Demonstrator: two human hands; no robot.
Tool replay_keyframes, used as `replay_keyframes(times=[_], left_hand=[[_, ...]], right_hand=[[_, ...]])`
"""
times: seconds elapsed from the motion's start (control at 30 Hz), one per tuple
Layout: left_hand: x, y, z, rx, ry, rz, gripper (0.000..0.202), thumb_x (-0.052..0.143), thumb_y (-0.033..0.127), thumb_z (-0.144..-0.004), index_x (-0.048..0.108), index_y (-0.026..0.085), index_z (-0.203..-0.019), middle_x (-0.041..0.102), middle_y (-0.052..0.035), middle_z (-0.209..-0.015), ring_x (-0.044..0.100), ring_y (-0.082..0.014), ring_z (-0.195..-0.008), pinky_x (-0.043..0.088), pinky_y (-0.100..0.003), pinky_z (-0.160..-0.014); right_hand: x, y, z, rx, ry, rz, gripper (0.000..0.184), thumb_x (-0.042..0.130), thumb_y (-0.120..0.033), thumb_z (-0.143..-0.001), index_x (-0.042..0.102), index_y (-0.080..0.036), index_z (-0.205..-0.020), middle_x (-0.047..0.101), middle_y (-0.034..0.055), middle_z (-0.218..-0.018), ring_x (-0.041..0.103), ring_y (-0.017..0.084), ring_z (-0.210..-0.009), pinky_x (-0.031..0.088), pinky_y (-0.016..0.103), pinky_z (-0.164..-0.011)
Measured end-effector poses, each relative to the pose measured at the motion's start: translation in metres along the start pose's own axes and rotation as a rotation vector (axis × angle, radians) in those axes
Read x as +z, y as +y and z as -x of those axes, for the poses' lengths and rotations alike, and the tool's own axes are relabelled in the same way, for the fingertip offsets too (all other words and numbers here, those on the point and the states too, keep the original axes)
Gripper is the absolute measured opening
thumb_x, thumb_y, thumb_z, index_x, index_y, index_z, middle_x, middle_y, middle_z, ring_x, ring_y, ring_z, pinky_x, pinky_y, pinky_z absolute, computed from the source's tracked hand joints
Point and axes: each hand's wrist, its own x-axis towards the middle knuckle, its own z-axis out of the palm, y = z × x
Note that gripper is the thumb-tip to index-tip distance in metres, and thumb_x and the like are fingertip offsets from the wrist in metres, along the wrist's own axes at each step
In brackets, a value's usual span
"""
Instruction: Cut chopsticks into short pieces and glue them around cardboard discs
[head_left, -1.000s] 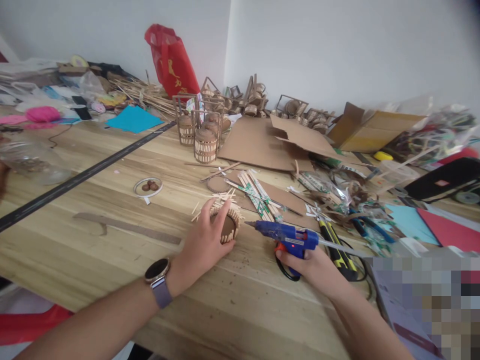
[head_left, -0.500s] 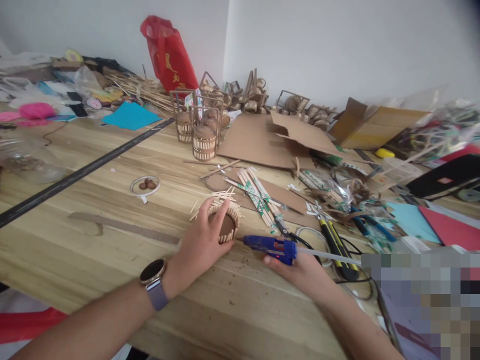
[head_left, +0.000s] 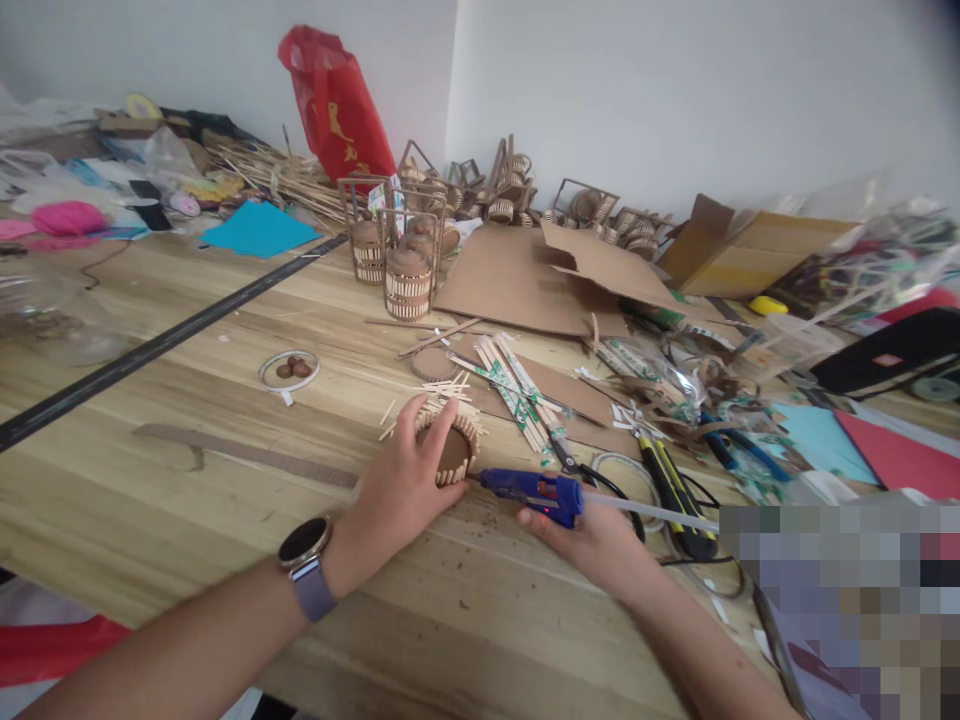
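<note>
A small round cardboard basket (head_left: 456,452), its wall faced with short wooden sticks, rests on the table. My left hand (head_left: 409,470) grips it, fingers over the rim and thumb along the near side. In my right hand (head_left: 589,535) is a blue hot glue gun (head_left: 532,490) with a long clear glue stick out of its back. Its nozzle tip is at the right side of the basket's wall; whether it touches, I cannot tell. Loose cut sticks (head_left: 450,390) lie just behind the basket, partly hidden by my left fingers.
Behind stand finished little baskets with handles (head_left: 409,280) and flat cardboard (head_left: 510,280). Wrapped sticks (head_left: 517,390), scissors (head_left: 566,455) and a yellow-black cutter (head_left: 671,495) lie at right. A cardboard strip (head_left: 247,455) and a ring with brown balls (head_left: 292,370) lie left.
The glue gun has moved slightly left with my right hand, bringing its nozzle closer to the basket's wall. My left hand keeps its hold on the basket.
</note>
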Motion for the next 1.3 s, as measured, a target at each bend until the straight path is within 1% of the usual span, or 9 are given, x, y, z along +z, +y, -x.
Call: replay_keyframes(times=[0.23, 0.33, 0.53, 0.7, 0.9, 1.07, 1.17, 1.3], left_hand=[[0.0009, -0.0011, 0.0004, 0.021, 0.017, 0.012, 0.1, 0.085, 0.024, -0.064, 0.025, 0.027, -0.145, 0.028, -0.0171, -0.143, 0.047, -0.0413, -0.126, 0.055, -0.053, -0.091], [0.0008, -0.0011, 0.0006, 0.022, 0.018, 0.008, 0.1, 0.085, 0.023, -0.064, 0.025, 0.027, -0.145, 0.029, -0.0174, -0.143, 0.049, -0.0409, -0.125, 0.055, -0.052, -0.09], [0.0014, -0.0009, 0.0003, 0.028, 0.028, -0.025, 0.1, 0.085, 0.025, -0.064, 0.026, 0.026, -0.145, 0.03, -0.0181, -0.143, 0.05, -0.0403, -0.123, 0.057, -0.05, -0.088], [0.0015, -0.0012, 0.0002, 0.024, 0.029, -0.023, 0.1, 0.085, 0.024, -0.064, 0.026, 0.027, -0.145, 0.03, -0.0169, -0.143, 0.051, -0.0399, -0.122, 0.058, -0.05, -0.085], [0.0021, -0.0016, 0.0, 0.026, 0.026, -0.009, 0.1, 0.085, 0.025, -0.064, 0.026, 0.027, -0.145, 0.029, -0.0173, -0.143, 0.047, -0.0409, -0.126, 0.055, -0.053, -0.091], [0.0021, -0.0012, 0.0003, 0.021, 0.023, -0.019, 0.1, 0.085, 0.025, -0.065, 0.026, 0.027, -0.145, 0.029, -0.0173, -0.144, 0.051, -0.0404, -0.122, 0.058, -0.051, -0.086], [0.0019, -0.0012, 0.0002, 0.027, 0.025, -0.019, 0.099, 0.084, 0.024, -0.065, 0.026, 0.027, -0.145, 0.029, -0.017, -0.143, 0.05, -0.0399, -0.123, 0.057, -0.05, -0.088], [0.0018, -0.0014, 0.0001, 0.027, 0.02, -0.02, 0.099, 0.085, 0.025, -0.065, 0.026, 0.027, -0.145, 0.029, -0.0178, -0.143, 0.048, -0.041, -0.124, 0.056, -0.052, -0.089]], right_hand=[[0.0014, -0.0004, -0.0009, 0.02, 0.005, -0.02, 0.031, 0.057, -0.044, -0.083, 0.07, -0.02, -0.097, 0.075, 0.0081, -0.098, 0.069, 0.026, -0.089, 0.054, 0.035, -0.079], [0.0016, -0.0012, -0.0014, 0.019, 0.011, -0.025, 0.029, 0.057, -0.043, -0.083, 0.07, -0.021, -0.096, 0.075, 0.0072, -0.098, 0.069, 0.025, -0.089, 0.054, 0.035, -0.078], [0.0024, 0.0002, -0.0021, 0.011, 0.028, 0.009, 0.029, 0.058, -0.042, -0.082, 0.071, -0.02, -0.095, 0.076, 0.0077, -0.094, 0.07, 0.025, -0.084, 0.055, 0.033, -0.075], [0.0019, -0.0007, -0.0019, 0.038, 0.019, -0.004, 0.03, 0.059, -0.042, -0.082, 0.071, -0.019, -0.097, 0.075, 0.009, -0.097, 0.07, 0.026, -0.087, 0.055, 0.035, -0.078], [0.0019, -0.0003, -0.0027, 0.032, -0.01, -0.033, 0.035, 0.057, -0.042, -0.083, 0.071, -0.019, -0.104, 0.075, 0.0103, -0.103, 0.069, 0.027, -0.095, 0.055, 0.037, -0.084], [0.0029, 0.0016, -0.003, 0.05, -0.001, -0.023, 0.033, 0.059, -0.042, -0.082, 0.071, -0.02, -0.103, 0.075, 0.0096, -0.104, 0.069, 0.027, -0.094, 0.054, 0.038, -0.084], [0.0032, 0.0014, -0.0025, 0.056, -0.004, -0.035, 0.033, 0.059, -0.042, -0.082, 0.071, -0.021, -0.105, 0.075, 0.0094, -0.106, 0.069, 0.028, -0.095, 0.054, 0.039, -0.084], [0.0035, 0.0017, -0.0024, 0.047, -0.003, -0.057, 0.035, 0.058, -0.041, -0.082, 0.071, -0.021, -0.107, 0.074, 0.0098, -0.108, 0.068, 0.029, -0.098, 0.054, 0.041, -0.086]])
